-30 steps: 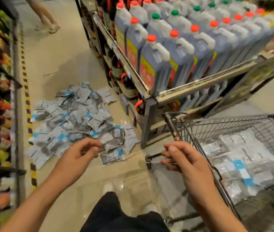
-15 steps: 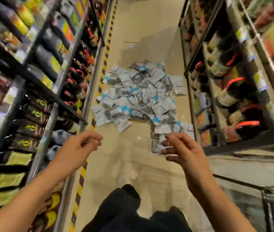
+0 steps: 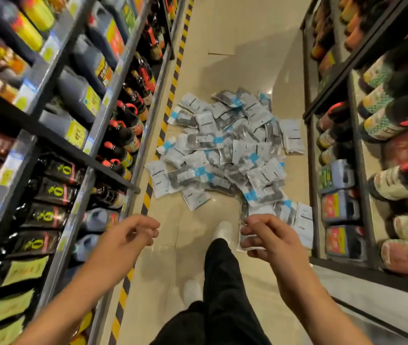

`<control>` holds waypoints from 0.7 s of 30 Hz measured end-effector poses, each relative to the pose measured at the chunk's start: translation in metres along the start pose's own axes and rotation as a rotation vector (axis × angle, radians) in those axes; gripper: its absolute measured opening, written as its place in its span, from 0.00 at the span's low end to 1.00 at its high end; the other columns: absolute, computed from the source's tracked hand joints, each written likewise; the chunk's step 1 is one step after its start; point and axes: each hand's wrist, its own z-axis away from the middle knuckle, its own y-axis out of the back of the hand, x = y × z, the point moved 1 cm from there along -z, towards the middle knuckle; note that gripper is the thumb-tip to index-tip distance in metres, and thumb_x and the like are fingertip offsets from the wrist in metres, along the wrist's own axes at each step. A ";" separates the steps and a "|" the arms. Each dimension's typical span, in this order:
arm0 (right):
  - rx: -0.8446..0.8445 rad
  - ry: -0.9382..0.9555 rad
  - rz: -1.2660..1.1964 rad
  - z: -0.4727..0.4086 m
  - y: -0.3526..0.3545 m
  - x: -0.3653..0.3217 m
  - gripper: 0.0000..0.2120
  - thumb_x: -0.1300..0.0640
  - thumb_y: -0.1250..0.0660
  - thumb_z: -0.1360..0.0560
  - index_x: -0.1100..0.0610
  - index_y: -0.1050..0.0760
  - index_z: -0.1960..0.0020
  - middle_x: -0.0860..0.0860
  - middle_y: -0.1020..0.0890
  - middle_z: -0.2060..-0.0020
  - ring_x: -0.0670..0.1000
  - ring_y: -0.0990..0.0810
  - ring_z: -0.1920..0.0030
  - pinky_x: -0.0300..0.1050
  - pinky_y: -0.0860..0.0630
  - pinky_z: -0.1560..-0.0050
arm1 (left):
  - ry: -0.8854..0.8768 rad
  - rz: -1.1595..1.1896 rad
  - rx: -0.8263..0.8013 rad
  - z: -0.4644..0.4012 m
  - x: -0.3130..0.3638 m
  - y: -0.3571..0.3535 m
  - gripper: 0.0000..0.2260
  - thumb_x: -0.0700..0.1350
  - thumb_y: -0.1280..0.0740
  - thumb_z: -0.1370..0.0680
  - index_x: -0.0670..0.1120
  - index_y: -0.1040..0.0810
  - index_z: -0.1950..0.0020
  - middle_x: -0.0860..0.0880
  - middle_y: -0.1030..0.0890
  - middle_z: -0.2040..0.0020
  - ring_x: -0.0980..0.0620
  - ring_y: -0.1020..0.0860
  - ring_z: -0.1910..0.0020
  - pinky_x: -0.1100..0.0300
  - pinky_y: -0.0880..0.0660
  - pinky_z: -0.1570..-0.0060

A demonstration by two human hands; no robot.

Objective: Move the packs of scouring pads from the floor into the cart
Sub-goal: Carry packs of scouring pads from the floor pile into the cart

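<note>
Head view, nearest first: dark trouser legs (image 3: 220, 295) and two white shoes, one (image 3: 223, 230) stepped ahead of the other (image 3: 193, 292) on the beige floor (image 3: 222, 46). Both forearms reach forward. The left hand (image 3: 123, 239) hangs over the floor beside the left shelving, its fingers loosely curled and holding nothing. The right hand (image 3: 267, 239) also has its fingers loosely curled and grips nothing; it is seen in front of the nearest packs, and whether it touches them cannot be told.

Beyond the hands, the packs of scouring pads (image 3: 225, 148) lie in a loose heap on the floor between the two shelf runs, grey and white with blue patches, overlapping one another. A few strays (image 3: 297, 220) sit at the near right edge, just beside the right shelving (image 3: 334, 170), which carries dark bottles and jugs. The left shelving (image 3: 56, 135) holds dark jugs, red-capped bottles and black pouches, and a yellow-and-black striped strip (image 3: 170, 95) runs along its base.

Half a second ago the heap lay further ahead and a corner of the cart showed at lower right; now the heap is closer, the cart is out of view, and a shoe has come forward. The hands keep much the same loose pose.
</note>
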 end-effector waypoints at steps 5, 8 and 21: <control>-0.019 -0.038 0.032 -0.094 -0.011 -0.040 0.06 0.57 0.31 0.18 0.57 0.16 0.49 0.57 0.12 0.55 0.52 0.16 0.60 0.51 0.21 0.52 | 0.053 0.008 0.019 -0.080 0.031 0.002 0.11 0.38 0.35 0.16 0.52 0.16 0.47 0.57 0.13 0.52 0.59 0.16 0.52 0.56 0.21 0.46; -0.030 -0.058 0.060 -0.146 -0.020 -0.062 0.05 0.56 0.30 0.19 0.56 0.16 0.50 0.57 0.13 0.53 0.53 0.16 0.59 0.52 0.21 0.52 | 0.040 -0.005 0.030 -0.137 0.057 0.003 0.12 0.36 0.36 0.16 0.50 0.17 0.48 0.49 0.13 0.54 0.58 0.17 0.56 0.63 0.22 0.57; -0.068 -0.102 0.517 -0.489 -0.078 0.089 0.09 0.50 0.28 0.21 0.53 0.19 0.43 0.54 0.15 0.54 0.55 0.15 0.52 0.43 0.23 0.54 | 0.095 -0.353 -0.241 -0.506 -0.110 -0.113 0.06 0.43 0.31 0.18 0.54 0.18 0.48 0.51 0.16 0.50 0.48 0.17 0.49 0.56 0.22 0.52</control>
